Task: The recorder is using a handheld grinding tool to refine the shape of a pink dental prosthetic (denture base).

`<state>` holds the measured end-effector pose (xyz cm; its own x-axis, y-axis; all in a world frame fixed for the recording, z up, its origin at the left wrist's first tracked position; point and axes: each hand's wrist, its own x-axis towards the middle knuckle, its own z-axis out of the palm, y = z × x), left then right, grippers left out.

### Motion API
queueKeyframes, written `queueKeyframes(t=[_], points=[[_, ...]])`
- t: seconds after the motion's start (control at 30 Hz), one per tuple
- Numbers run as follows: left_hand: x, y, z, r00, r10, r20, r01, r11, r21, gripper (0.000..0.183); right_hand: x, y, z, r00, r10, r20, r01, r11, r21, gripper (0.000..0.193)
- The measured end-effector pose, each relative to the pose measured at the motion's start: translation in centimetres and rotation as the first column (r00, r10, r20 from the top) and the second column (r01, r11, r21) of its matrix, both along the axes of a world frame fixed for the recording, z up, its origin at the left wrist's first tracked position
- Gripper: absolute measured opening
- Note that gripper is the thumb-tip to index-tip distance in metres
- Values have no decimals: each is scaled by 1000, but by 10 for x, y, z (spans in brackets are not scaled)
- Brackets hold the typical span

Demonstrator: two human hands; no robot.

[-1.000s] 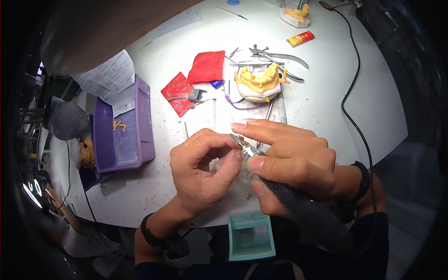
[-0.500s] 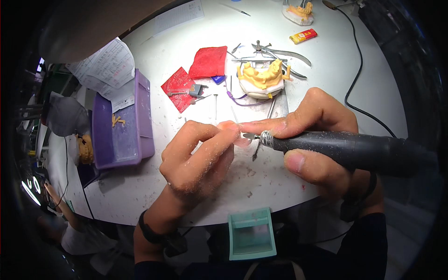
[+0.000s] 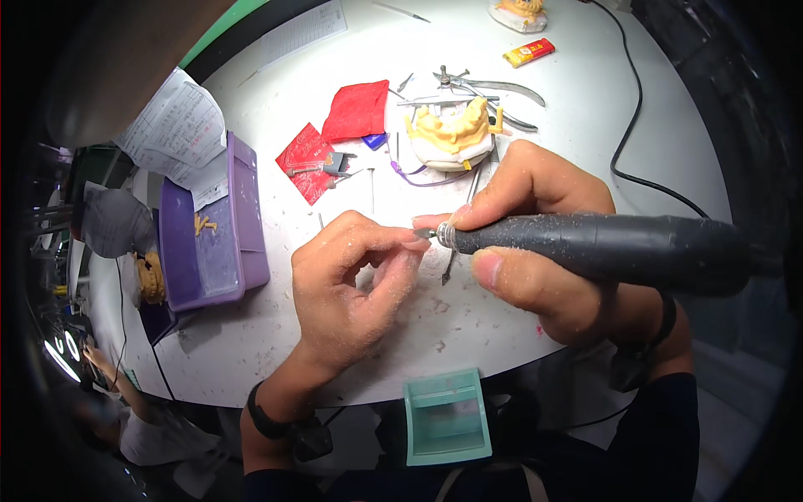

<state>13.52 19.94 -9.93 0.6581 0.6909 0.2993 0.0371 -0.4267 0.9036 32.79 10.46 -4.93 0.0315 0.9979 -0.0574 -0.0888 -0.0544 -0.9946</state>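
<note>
Dust coats both of my hands. My right hand [image 3: 548, 293] is wrapped round a black rotary handpiece [image 3: 585, 247], which lies almost level and points left. Its small metal burr [image 3: 426, 233] meets the fingertips of my left hand [image 3: 335, 276]. Those fingers pinch a small pinkish piece [image 3: 416, 243], mostly hidden by the fingertips. Beyond my hands stands a yellow dental model [image 3: 452, 130] on a white plaster base. A loose burr [image 3: 448, 272] with a dark tip lies on the table below the handpiece's nose.
At left a purple bin [image 3: 251, 217] holds papers [image 3: 180, 125] and small yellow sticks. Red packets [image 3: 355, 111], pliers [image 3: 510, 88] and a yellow-red packet [image 3: 529, 53] lie farther back. A black cable [image 3: 627, 142] runs along the right. A green tray [image 3: 447, 452] sits at the front edge.
My left hand has turned, with its curled fingers now opened into a ring-shaped pinch. The right hand and handpiece have shifted left, bringing the burr to the fingertips. The whole view has shifted slightly.
</note>
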Motion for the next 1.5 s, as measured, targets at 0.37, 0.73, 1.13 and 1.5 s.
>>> queueKeyframes(t=[0.37,0.73,1.13,1.5], points=[[-10,-2,12,993,-113,45,115,751,-650,13,-14,2,-26,930,-208,304,16,847,531,28],[-7,-10,11,953,12,301,179,783,-596,19,-17,5,-27,904,-297,307,79,823,563,36],[-14,2,14,944,-166,284,64,940,336,28,-17,9,-27,960,-170,223,-33,723,690,58],[-12,2,9,900,-150,410,75,979,192,25,-18,1,-15,946,-144,292,-93,740,666,58]])
